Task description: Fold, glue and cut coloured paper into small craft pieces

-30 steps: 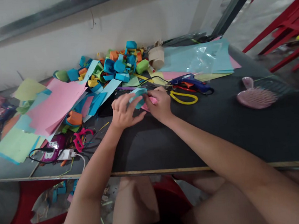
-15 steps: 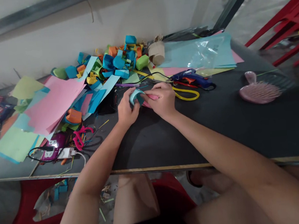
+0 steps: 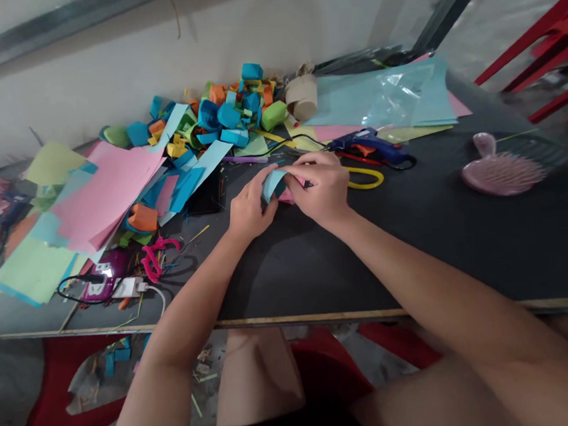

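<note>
Between my two hands is a curved piece of light blue paper [image 3: 274,182], held above the dark table. My left hand [image 3: 252,206] is closed on its left side, thumb in front and fingers behind. My right hand [image 3: 322,186] pinches its right edge. A bit of pink paper [image 3: 287,196] shows under the right fingers; whether it is joined to the blue paper I cannot tell. Just behind my right hand lie the yellow scissor handles [image 3: 367,178] and a blue glue gun [image 3: 371,148].
Folded paper pieces [image 3: 227,114] in several colours are heaped by the wall. Pink sheets [image 3: 106,190] and other coloured paper lie at left, near a purple device [image 3: 106,273] with cables. A cardboard roll [image 3: 302,97] stands behind; a pink hairbrush [image 3: 504,172] lies at right.
Both hands have shifted slightly right in the picture along with the whole scene. The blue paper now looks flatter and more opened out, its front face turned more toward me.
</note>
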Available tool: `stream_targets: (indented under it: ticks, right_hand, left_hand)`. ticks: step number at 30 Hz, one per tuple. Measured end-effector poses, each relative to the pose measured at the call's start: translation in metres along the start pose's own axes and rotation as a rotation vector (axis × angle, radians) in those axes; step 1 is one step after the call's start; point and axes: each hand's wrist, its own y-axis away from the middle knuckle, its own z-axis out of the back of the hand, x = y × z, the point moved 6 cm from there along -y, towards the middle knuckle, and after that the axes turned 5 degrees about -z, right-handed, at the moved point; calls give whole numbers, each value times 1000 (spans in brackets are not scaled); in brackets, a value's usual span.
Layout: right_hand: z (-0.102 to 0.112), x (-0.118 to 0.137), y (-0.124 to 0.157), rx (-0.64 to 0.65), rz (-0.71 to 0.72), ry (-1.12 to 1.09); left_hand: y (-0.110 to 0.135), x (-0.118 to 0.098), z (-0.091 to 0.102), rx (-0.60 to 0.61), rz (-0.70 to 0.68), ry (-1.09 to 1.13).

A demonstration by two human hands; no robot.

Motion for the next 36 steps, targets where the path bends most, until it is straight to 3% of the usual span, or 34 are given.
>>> stream_targets:
  ticks: [7, 13, 18, 22, 25, 29, 32, 36]
  right_hand:
    - [-4, -3, 0, 35, -52, -83]
    - [-9, 0, 2, 105, 54, -79]
    - [-11, -5, 3, 88, 89, -1]
    - [-19, -5, 5, 154, 106, 26]
    - [-22, -1, 5, 184, 120, 61]
    - [-27, 7, 4, 329, 147, 170]
    - [-29, 8, 4, 420, 100, 212]
    - [-31, 7, 5, 444, 39, 163]
  left_hand:
    - [0, -2, 0, 2, -36, -46]
    - [1, 0, 0, 18, 24, -31]
    - [3, -1, 1, 55, 30, -75]
    - [2, 2, 5, -49, 84, -222]
    - [-2, -4, 9, -120, 9, -278]
    - [-6, -8, 10, -63, -80, -267]
    - [-7, 3, 13, -33, -28, -300]
    - [-10, 16, 23, -36, 51, -332]
